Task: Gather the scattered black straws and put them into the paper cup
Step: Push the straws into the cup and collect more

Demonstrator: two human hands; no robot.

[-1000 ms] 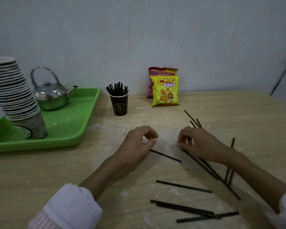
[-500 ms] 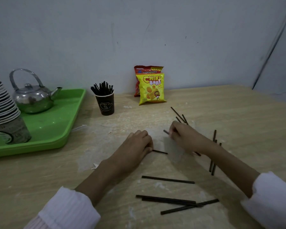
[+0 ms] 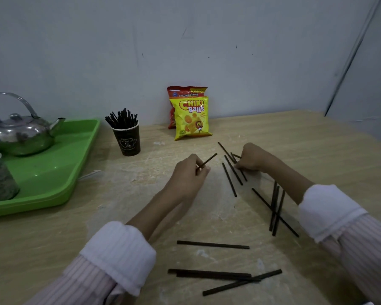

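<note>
Black, thin and rigid, one straw (image 3: 207,161) is pinched between thumb and fingertips of the left hand (image 3: 188,173), with its free end angled up and away from the pinch toward the snack packs (image 3: 190,116). It is judged to be held by one end so that it can be dropped endwise into the cup. The right hand (image 3: 251,157) is clenched knuckles-up on the table (image 3: 317,139). A short straw end (image 3: 237,155) is seen poking out on the thumb side of the fist, so at least one straw is taken as gripped there; how many cannot be told. Directly under that fist, touching or just beside the fingertips, three loose straws (image 3: 229,180) are fanned on the wood, probably to be raked into the grip. Nearer the right wrist a crossed cluster (image 3: 275,208) is seen lying. Well behind the left pinch, toward the body, a single straw (image 3: 212,244) and an overlapped bundle (image 3: 213,274) are laid flat. The paper cup (image 3: 128,142) is stood upright up-left of the left pinch, well apart from it, already filled with stored straws (image 3: 121,118) on end. It is set just beside the green tray (image 3: 59,186), where a kettle (image 3: 22,135) is kept. The task is judged partway done: collecting into the hands first is presumed, so that fewer trips to the cup are needed.
</note>
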